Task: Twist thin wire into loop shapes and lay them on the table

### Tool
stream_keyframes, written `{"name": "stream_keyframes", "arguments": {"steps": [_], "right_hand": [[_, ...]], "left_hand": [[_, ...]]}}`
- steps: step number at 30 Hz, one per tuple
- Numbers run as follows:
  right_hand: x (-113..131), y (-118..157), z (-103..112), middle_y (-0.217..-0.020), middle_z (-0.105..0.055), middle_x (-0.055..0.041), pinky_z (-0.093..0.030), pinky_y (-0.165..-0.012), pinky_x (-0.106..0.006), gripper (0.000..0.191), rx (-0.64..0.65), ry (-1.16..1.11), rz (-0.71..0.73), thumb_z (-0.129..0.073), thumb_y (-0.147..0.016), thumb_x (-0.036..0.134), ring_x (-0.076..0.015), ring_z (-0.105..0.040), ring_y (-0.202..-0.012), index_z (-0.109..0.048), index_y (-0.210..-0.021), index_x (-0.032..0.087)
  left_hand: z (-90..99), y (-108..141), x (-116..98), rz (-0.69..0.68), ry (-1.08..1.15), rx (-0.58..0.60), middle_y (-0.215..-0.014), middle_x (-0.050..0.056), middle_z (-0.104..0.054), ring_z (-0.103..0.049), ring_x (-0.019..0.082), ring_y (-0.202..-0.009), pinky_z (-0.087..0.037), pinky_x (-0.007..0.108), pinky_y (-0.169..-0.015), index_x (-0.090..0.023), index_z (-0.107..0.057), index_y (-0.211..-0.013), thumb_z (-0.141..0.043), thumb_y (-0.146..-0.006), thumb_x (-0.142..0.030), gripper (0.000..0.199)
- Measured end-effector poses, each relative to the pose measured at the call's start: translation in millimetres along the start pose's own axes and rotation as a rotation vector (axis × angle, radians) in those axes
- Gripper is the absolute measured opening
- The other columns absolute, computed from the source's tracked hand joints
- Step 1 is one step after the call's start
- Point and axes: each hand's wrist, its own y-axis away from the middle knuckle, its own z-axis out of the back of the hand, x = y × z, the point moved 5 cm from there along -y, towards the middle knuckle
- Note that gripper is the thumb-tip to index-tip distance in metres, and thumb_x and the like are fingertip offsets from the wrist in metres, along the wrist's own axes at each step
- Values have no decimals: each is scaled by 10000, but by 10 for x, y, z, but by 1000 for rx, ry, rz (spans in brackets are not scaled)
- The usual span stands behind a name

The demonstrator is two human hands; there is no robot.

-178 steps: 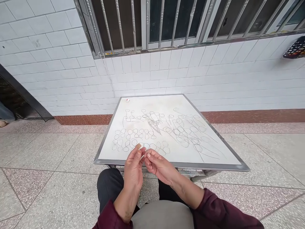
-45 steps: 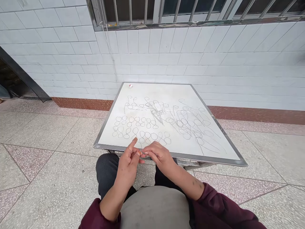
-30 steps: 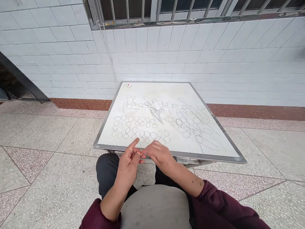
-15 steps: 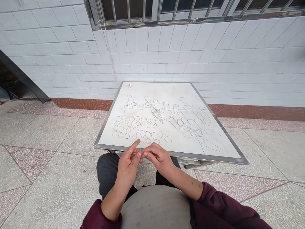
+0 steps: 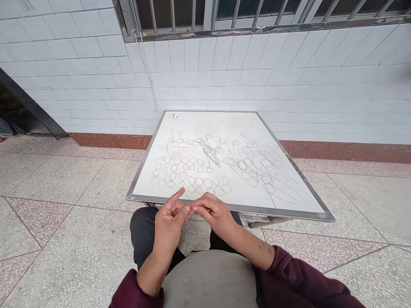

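Low over the near edge of the white table [image 5: 221,119], my left hand [image 5: 169,224] pinches a thin wire [image 5: 190,204] between thumb and a fingertip, its index finger raised. My right hand [image 5: 215,214] meets it there, thumb and forefinger closed on the same wire. Most of the wire is hidden by the fingers, so its full shape does not show. Just beyond the hands lie several wires bent into double loops [image 5: 192,184], set in rough rows.
A tangle of looped wires [image 5: 212,150] lies at mid-table. To its right are several loops with long straight tails [image 5: 263,175]. A small white and red object [image 5: 175,116] sits at the far left corner. Behind the table stands a tiled wall [image 5: 218,92].
My left hand has shifted slightly left, and its raised index finger has tilted left. The small wire loop visible between the hands earlier is now mostly hidden. My right hand has hardly moved.
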Motion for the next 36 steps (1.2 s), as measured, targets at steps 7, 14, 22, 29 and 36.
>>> {"name": "stream_keyframes", "arguments": {"steps": [7,14,22,29,36], "right_hand": [[-143,58,-187,-805,-557,9,-477,-590,-256,202,-23,-543,-348,-660,-820,354,-126,-554,-688,-546,-941,238],[-177,119,-403,-840,-582,2,-473,-626,-251,254,-57,-872,-539,-667,-806,427,-115,-561,-699,-536,-876,220],[-249,85,-333,-741,-557,24,-402,-571,-247,246,-3,-689,-442,-576,-873,456,-98,-459,-582,-533,-855,215],[-229,75,-311,-710,-544,28,-398,-558,-247,264,16,-644,-449,-585,-858,466,-98,-447,-569,-529,-837,209],[-234,99,-283,-667,-481,42,-343,-498,-235,271,78,-549,-448,-534,-883,485,-93,-393,-524,-567,-916,217]], "left_hand": [[14,-17,0,-34,142,-108,-734,-32,-633,-538,88,-659,-466,228,-689,-209,-585,-1252,-704,-776,-284,496],[35,-24,38,-41,186,-158,-715,-44,-609,-552,89,-627,-469,250,-687,-216,-575,-1252,-707,-768,-288,507],[59,-23,55,-4,155,-133,-720,-27,-634,-555,97,-620,-488,277,-729,-190,-557,-1300,-726,-744,-287,589],[94,-42,23,17,78,-60,-695,-33,-627,-536,96,-638,-462,252,-711,-200,-575,-1283,-721,-744,-305,568],[78,-36,81,96,104,27,-710,-30,-593,-513,99,-650,-442,253,-689,-196,-580,-1267,-711,-759,-328,541]]}}
